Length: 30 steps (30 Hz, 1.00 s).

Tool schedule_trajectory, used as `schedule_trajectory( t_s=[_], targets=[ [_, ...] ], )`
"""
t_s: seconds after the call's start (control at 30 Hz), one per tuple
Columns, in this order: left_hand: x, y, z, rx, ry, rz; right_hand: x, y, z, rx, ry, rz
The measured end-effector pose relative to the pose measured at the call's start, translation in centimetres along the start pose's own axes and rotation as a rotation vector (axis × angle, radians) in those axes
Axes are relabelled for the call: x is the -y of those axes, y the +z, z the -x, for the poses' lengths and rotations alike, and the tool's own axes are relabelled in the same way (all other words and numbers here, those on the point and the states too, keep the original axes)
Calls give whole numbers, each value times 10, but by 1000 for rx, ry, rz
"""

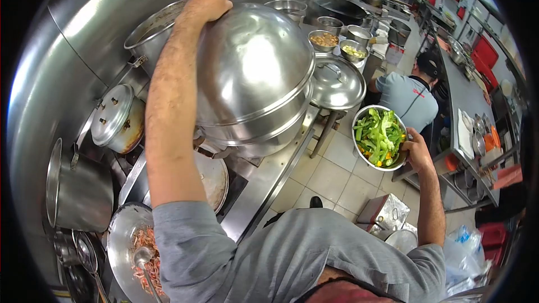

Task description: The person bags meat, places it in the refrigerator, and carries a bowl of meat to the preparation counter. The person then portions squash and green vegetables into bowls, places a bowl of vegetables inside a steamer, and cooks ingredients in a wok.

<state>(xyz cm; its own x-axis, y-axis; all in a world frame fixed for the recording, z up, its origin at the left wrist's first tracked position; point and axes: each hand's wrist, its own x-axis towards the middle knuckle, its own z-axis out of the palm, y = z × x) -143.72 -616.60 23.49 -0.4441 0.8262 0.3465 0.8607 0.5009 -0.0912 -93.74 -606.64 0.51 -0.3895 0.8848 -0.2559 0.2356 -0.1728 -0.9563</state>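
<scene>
My left hand (211, 4) is closed at the far top of a big domed steamer lid (252, 56); its grip is partly hidden behind the dome. The lid rests on a tiered metal steamer pot (264, 129) on the stove. My right hand (416, 150) grips the rim of a metal bowl (357, 147), held out over the floor. Cut green peppers (382, 132) fill the bowl, with some small yellow and orange pieces among them.
A wok (120, 241) with sliced pinkish food and a ladle (144, 255) stands at lower left. Pots (84, 196) and a pressure cooker (117, 118) line the wall. Beyond my right hand, a co-worker (412, 98) bends low. Metal tins (384, 213) sit on the tiled floor.
</scene>
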Motion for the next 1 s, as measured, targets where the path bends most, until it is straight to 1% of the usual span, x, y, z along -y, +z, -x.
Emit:
schedule_trajectory(
  t_s=[0.07,0.13,0.2,0.3,0.37,0.47,0.5,0.53,0.57,0.6,0.63,0.67,0.7,0.73,0.77,0.8,0.83,0.87,0.9,0.93,0.97,1.0],
  targets=[
    [15,-14,6,-36,31,126,7,-11,-26,40,-7,5],
    [39,-38,24,-181,74,208,18,-26,-53,129,-23,58],
    [59,-67,49,-253,-49,212,17,-37,-90,53,-69,30],
    [93,-82,82,-392,-210,486,38,-55,-130,155,-125,73],
    [105,-87,105,-462,-283,644,54,-61,-153,156,-180,95],
    [114,-92,123,-521,-372,670,90,-59,-189,156,-319,206],
    [110,-93,127,-528,-385,659,110,-54,-198,241,-337,293],
    [103,-94,131,-538,-404,656,128,-38,-198,177,-377,249],
    [99,-97,134,-546,-420,652,146,-31,-209,309,-385,300],
    [101,-98,135,-551,-427,642,158,-17,-221,286,-468,266],
    [103,-97,135,-552,-427,645,175,3,-215,280,-467,223],
    [105,-96,137,-553,-426,651,188,17,-227,393,-489,225],
    [96,-98,139,-565,-454,604,210,43,-206,494,-497,206],
    [99,-97,140,-567,-456,601,223,59,-210,560,-493,272],
    [105,-96,139,-571,-461,619,234,84,-189,546,-471,236],
    [109,-95,139,-577,-464,637,232,107,-214,604,-484,157],
    [111,-95,139,-577,-464,652,238,129,-197,666,-465,160],
    [113,-94,140,-579,-463,650,245,146,-187,710,-465,265],
    [115,-94,141,-570,-452,688,243,169,-200,688,-489,384],
    [120,-94,142,-561,-440,727,236,195,-201,731,-430,280],
    [125,-93,142,-563,-433,743,235,209,-193,797,-423,342],
    [126,-94,144,-568,-433,740,222,232,-201,740,-426,375]
  ],
)
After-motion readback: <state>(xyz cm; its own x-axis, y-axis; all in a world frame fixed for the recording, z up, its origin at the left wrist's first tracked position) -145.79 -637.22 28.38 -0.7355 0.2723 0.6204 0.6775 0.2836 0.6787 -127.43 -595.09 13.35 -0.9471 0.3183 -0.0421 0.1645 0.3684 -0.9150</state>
